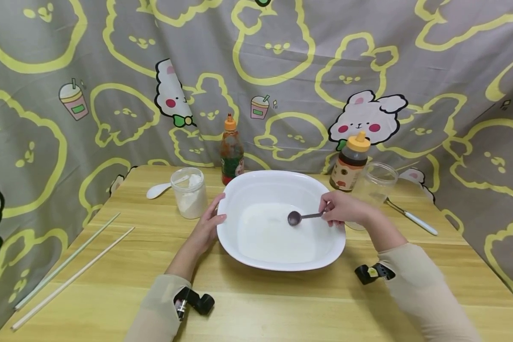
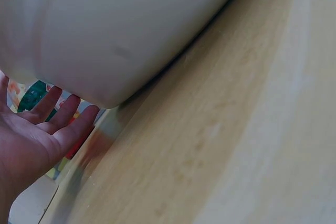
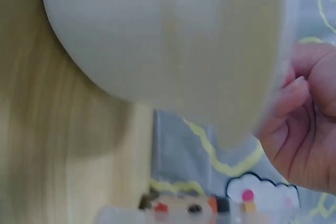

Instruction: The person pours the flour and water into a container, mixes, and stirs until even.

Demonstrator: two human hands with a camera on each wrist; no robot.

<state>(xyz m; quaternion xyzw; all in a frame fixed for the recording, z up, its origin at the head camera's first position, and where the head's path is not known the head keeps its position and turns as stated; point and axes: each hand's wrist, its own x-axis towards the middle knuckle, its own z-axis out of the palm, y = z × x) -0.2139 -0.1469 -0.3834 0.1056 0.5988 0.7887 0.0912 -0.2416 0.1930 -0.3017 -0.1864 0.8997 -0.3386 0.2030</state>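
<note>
A white oval basin [image 1: 282, 261] stands on the wooden table, its bottom covered by a smooth white layer. My left hand [image 1: 207, 223] holds the basin's left rim, thumb at the edge; in the left wrist view its fingers [image 2: 68, 114] lie against the outer wall. With my right hand [image 1: 337, 207] I pinch the handle of a dark brown measuring spoon [image 1: 295, 218] over the basin's right side. The right wrist view shows curled fingers [image 3: 294, 98] beside the rim, with the spoon hidden behind the wall.
Left of the basin are an open jar of white powder [image 1: 190, 199], a white spoon [image 1: 158, 191] and two thin sticks [image 1: 74, 278]. Behind stand a red sauce bottle [image 1: 232, 156] and a dark sauce bottle [image 1: 350, 164]. A clear jar [image 1: 378, 183] and a light-handled utensil [image 1: 414, 219] are at right.
</note>
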